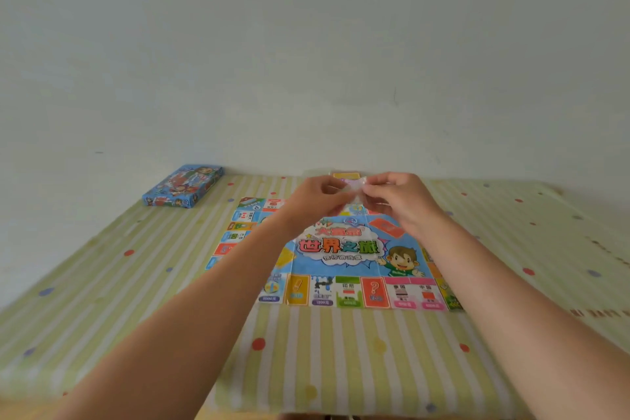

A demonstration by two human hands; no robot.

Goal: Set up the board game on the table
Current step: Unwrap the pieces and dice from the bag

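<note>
A colourful paper game board (341, 259) lies unfolded flat on the striped tablecloth (306, 351), its cartoon centre panel facing me. Above the board's far edge, my left hand (315, 196) and my right hand (397, 196) meet, both pinching a small clear plastic packet (351, 187) with pale pink contents between their fingertips. What the packet holds is too blurred to tell. An orange-yellow card stack (346, 176) peeks out just behind my hands at the table's far edge.
The blue game box (184, 186) lies at the far left of the table against the pale wall. The tablecloth is green-and-white striped with coloured dots. The table's near edge runs along the bottom of the view.
</note>
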